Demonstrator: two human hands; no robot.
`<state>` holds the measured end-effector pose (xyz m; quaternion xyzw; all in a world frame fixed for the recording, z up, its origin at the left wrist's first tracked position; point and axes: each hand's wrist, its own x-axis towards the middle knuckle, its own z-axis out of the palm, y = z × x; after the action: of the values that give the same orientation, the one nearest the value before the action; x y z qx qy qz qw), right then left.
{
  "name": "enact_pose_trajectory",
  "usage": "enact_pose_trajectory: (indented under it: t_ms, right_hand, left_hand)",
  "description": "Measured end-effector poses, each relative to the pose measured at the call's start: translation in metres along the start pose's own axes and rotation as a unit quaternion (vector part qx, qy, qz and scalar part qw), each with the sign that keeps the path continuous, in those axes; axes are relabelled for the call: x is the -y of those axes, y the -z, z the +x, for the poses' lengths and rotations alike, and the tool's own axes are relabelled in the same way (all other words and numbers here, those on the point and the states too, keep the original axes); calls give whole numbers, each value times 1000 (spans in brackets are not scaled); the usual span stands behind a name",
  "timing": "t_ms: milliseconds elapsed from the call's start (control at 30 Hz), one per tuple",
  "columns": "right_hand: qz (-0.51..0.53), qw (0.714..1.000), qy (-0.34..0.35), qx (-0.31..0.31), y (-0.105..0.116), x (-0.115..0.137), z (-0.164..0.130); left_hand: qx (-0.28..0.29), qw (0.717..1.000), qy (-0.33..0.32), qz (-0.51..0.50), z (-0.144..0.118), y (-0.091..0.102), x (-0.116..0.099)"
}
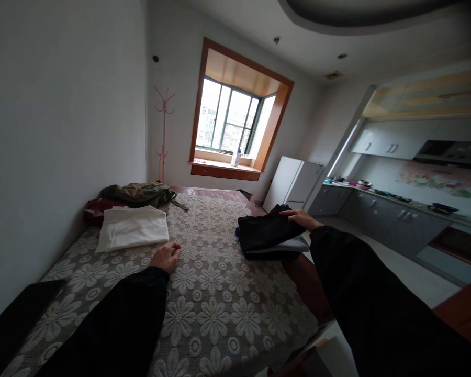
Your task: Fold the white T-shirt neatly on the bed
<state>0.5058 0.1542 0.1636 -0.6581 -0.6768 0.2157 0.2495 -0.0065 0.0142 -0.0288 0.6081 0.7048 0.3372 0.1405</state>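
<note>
My right hand (301,218) pinches the top right edge of a folded black garment (259,230), which lies on a stack of folded clothes at the right side of the flower-patterned cover. Below it, a grey folded piece (295,244) and more dark cloth show in the stack. What kind of garment the black one is, I cannot tell. My left hand (167,257) hovers over or rests on the cover, fingers loosely curled and apart, with nothing visible in them. Just beyond it lies a folded white cloth (133,229), apart from the hand.
The patterned cover (212,277) spreads over a table or bed. Behind the white cloth lie an olive-green bag or garment (139,193) and something dark red (98,210). A pink coat stand (164,131), a white fridge (288,183) and kitchen cabinets (388,212) stand farther off.
</note>
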Motion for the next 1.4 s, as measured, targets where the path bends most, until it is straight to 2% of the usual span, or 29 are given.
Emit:
enact_pose_trajectory:
  t_ms: [367,700,867,1067,1200,1400]
  right_hand:
    - [-39,999,2,-6,-25,-54,6]
    - [-155,985,63,-37,-48,-92,13]
    - [-225,971,65,-42,-45,-92,18]
    - [-299,949,86,-55,-34,-65,39]
    - [-331,940,83,-22,-54,-60,47]
    - [-351,935,40,30,-88,-86,39]
  left_hand:
    - [8,1000,3,10,1,1,-2]
    - [19,1000,7,16,-1,7,-7]
    - [25,999,15,25,0,8,-9]
    - [30,999,19,32,-1,10,-12]
    - [31,999,19,33,-1,9,-11]
    - [33,999,20,32,0,8,-11]
